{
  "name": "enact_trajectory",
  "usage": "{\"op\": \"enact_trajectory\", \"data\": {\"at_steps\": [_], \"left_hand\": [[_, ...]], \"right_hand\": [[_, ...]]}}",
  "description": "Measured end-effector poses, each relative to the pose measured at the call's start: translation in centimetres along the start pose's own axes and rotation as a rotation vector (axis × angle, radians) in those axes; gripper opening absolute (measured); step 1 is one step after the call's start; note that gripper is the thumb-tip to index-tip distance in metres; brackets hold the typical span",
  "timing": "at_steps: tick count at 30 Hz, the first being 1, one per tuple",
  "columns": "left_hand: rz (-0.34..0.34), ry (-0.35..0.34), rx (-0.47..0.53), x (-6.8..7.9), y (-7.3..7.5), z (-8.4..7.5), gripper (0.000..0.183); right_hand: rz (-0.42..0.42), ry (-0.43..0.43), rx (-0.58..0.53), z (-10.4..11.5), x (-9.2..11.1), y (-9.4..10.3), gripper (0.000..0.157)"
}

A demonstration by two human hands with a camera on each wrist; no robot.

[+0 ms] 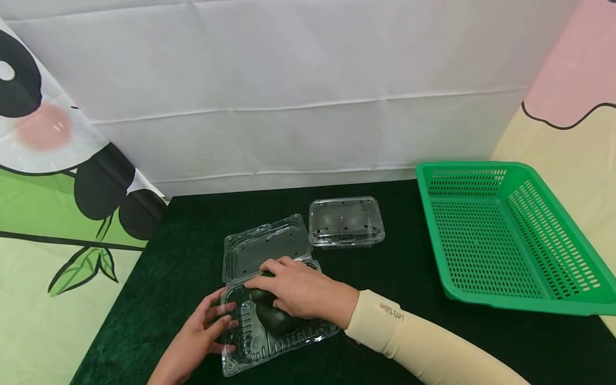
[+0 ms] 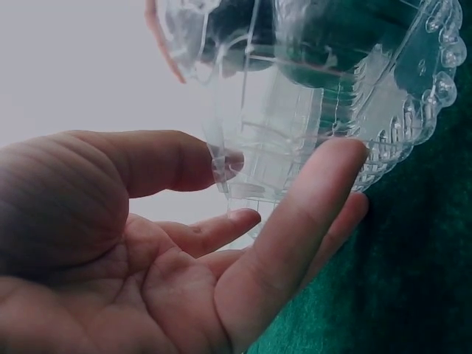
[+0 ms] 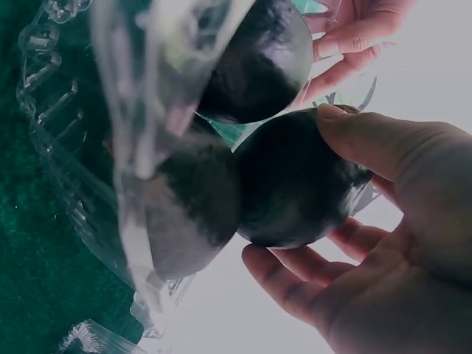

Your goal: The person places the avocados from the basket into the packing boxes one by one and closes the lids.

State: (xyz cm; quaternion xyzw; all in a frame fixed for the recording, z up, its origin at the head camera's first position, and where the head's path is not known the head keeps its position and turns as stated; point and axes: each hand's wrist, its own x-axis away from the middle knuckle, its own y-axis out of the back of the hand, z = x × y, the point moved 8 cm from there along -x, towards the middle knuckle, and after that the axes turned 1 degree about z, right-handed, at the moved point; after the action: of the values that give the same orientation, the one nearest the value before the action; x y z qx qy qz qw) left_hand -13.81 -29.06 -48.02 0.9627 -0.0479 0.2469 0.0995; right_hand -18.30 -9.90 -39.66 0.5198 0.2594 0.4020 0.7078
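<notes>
A clear plastic clamshell point(image 1: 260, 346) lies with its lid point(image 1: 269, 248) folded back, away from the person. Several dark avocados sit in its base; in the right wrist view one avocado point(image 3: 269, 66) and another point(image 3: 195, 210) lie beside the held one. My right hand point(image 1: 300, 289) reaches over the base and grips an avocado point(image 3: 295, 184) between thumb and fingers. At the left end, my left hand point(image 1: 199, 327) holds the clamshell's wall, thumb at the rim and fingers spread against the outside. Part of the base is hidden by the right hand.
Behind the open clamshell stands a closed clear clamshell point(image 1: 346, 222) with faint round shapes inside. A green slotted basket point(image 1: 435, 246) stands at the right. Dark green cloth point(image 1: 192, 240) covers the table, and a white cloth point(image 1: 289, 107) hangs behind.
</notes>
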Motion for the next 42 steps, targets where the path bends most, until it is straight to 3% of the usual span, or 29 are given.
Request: {"op": "enact_trajectory", "data": {"at_steps": [14,42], "left_hand": [[0.015,-0.024,-0.009,-0.2,-0.1,-0.2,0.059],[0.017,-0.034,-0.023,-0.2,-0.2,-0.1,0.059]], "right_hand": [[-0.033,-0.020,0.026,-0.6,0.5,0.3,0.054],[-0.063,-0.049,0.044,-1.4,1.0,0.7,0.053]]}}
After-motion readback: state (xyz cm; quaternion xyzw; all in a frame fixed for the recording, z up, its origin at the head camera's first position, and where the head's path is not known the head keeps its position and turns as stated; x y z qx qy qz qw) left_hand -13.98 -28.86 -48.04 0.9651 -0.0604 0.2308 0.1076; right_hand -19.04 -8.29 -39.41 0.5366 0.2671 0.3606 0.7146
